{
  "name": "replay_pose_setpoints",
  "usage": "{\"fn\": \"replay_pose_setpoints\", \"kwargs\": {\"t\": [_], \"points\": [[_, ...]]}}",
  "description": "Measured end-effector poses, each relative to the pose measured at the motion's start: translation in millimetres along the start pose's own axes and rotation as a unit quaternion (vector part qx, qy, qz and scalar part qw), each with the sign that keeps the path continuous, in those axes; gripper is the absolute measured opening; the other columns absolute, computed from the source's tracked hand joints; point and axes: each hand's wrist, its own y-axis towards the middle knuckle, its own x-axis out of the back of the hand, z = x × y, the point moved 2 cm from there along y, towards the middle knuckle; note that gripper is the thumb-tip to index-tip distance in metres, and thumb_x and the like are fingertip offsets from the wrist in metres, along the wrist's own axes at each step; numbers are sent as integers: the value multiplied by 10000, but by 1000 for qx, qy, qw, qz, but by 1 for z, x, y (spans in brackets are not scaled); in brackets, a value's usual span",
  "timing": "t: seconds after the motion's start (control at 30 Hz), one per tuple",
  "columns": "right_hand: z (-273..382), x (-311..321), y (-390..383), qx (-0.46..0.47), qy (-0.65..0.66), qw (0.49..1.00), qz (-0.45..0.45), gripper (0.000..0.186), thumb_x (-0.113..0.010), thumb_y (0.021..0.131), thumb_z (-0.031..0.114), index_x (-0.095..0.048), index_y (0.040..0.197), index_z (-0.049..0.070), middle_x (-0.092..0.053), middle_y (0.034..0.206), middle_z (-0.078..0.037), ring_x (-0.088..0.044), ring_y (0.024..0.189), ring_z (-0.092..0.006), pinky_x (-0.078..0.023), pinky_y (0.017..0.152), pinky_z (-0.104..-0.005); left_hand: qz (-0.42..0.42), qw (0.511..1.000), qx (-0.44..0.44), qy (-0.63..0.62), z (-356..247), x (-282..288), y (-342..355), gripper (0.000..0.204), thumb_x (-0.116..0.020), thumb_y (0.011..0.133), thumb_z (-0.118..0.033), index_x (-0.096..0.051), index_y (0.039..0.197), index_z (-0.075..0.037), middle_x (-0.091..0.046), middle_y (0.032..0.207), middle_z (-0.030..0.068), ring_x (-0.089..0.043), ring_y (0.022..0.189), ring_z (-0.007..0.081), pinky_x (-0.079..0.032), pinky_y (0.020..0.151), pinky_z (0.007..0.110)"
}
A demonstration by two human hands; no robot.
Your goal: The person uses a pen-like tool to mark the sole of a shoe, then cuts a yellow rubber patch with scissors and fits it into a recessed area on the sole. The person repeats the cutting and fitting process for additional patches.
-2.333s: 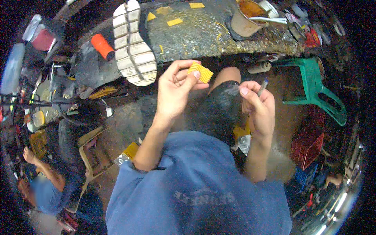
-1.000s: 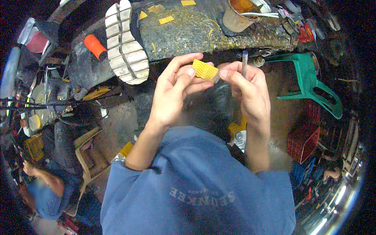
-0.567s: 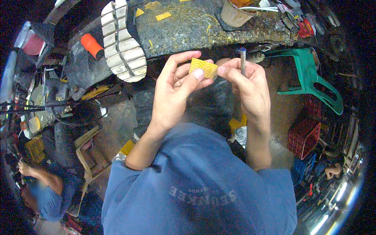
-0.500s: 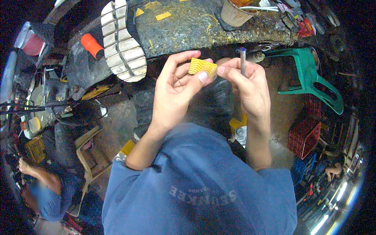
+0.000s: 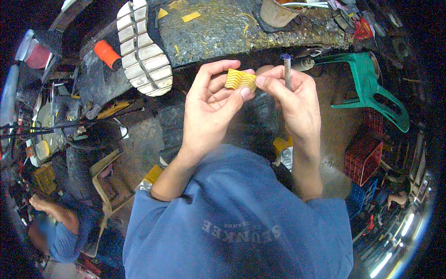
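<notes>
Between the fingers and thumb of my left hand [image 5: 211, 100] is a small yellow ridged piece [image 5: 236, 79], slightly bent, its wavy grooves facing up. The fingertips of my right hand [image 5: 292, 95] pinch or touch the right end of that piece. A thin grey rod with a dark bluish tip [image 5: 287, 69] stands up out of my right hand, tucked between its fingers; what its lower end looks like is hidden. Beyond my left hand, a white shoe sole [image 5: 145, 58] with deep tread blocks lies at the bench edge.
On the dark, glue-stained bench [image 5: 209, 37] lie yellow scraps [image 5: 191, 17], an orange tube [image 5: 107, 54] and a dirty pot [image 5: 277, 13]. A green plastic chair [image 5: 367, 88] stands at right, above red [image 5: 364, 160] and blue crates [image 5: 362, 197]. Another person [image 5: 69, 228] is at lower left.
The yellow piece has turned and bends more between my fingers, showing its ridges differently. My hands stay in nearly the same place; the view has shifted slightly.
</notes>
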Motion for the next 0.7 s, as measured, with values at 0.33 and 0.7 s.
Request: {"fn": "replay_pose_setpoints", "kwargs": {"t": [0.33,0.7], "points": [[-8,2,0,7,-18,1000,-2,207,-732,889,187,-760,922,-15,-738,802,-42,-637,712,-86,-492,668,-249,-6,1000,-15,8,0,0,-1,435,-665,971,13,-483,1365,13,-670,1266,217,-691,1130,222,-596,982,348],[-11,2,-1,15,-15,1000,-8,202,-741,892,191,-755,925,-8,-727,789,-28,-620,699,-73,-478,645,-245,-19,1000,-17,17,0,-1,-2,390,-645,984,15,-496,1344,16,-689,1222,215,-704,1101,216,-622,929,338]]}}
